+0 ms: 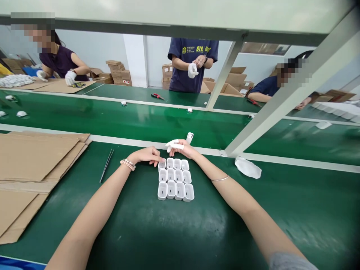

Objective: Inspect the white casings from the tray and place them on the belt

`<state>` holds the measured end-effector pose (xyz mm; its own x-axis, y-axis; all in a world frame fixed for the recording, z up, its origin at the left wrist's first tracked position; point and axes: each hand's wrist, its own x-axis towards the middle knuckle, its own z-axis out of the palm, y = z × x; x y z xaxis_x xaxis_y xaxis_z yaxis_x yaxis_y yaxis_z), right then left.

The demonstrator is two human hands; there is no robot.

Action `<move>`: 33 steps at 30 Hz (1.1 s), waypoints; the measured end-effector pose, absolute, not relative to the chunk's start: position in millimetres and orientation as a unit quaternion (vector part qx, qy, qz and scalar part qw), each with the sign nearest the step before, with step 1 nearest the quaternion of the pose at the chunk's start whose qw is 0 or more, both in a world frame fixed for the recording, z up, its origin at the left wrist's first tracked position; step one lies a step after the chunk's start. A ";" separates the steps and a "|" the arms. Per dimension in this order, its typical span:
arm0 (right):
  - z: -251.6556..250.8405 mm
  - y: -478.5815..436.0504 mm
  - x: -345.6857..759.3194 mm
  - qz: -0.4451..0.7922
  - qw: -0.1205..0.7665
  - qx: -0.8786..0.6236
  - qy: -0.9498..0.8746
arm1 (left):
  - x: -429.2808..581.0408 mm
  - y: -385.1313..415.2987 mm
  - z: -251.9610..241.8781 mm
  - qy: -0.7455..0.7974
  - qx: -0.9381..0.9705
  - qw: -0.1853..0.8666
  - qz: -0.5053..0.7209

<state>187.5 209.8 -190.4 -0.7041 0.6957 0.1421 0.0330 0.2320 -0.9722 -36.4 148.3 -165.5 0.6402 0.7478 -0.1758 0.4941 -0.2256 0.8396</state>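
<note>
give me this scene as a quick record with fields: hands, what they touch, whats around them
surface: green worktable
main items: twelve small white square plastic cups, three rows of four, packed together
left hand: fingers rest on the far-left corner cup
right hand: white finger covers, at the block's far edge; contact unclear
beyond it: single small white plastic part
left side: thin metal tweezers; flat brown cardboard sheets
right side: crumpled white cloth
background: green conveyor belt, three people behind it
</note>
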 end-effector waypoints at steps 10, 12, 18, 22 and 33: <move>-179.5 204.3 190.3 0.687 0.196 -0.234 -0.659 | -35.7 151.6 -163.0 0.384 0.755 0.515 0.128; -179.8 203.3 189.4 0.676 0.200 -0.237 -0.669 | -35.0 151.5 -161.8 0.381 0.754 0.520 0.125; -181.0 199.4 185.8 0.634 0.211 -0.264 -0.695 | -32.4 150.0 -158.7 0.374 0.749 0.534 0.122; -181.0 198.9 185.2 0.614 0.212 -0.269 -0.711 | -34.6 151.7 -159.5 0.365 0.747 0.542 0.123; -170.1 197.1 189.3 0.592 0.166 -0.249 -0.748 | -40.6 155.6 -148.3 0.324 0.792 0.515 -0.059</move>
<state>189.3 197.1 -170.1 -0.8212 0.5687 -0.0467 0.1757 0.1741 -0.9689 -40.6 155.6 -148.3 0.7836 0.4515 -0.4268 0.5732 -0.2603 0.7770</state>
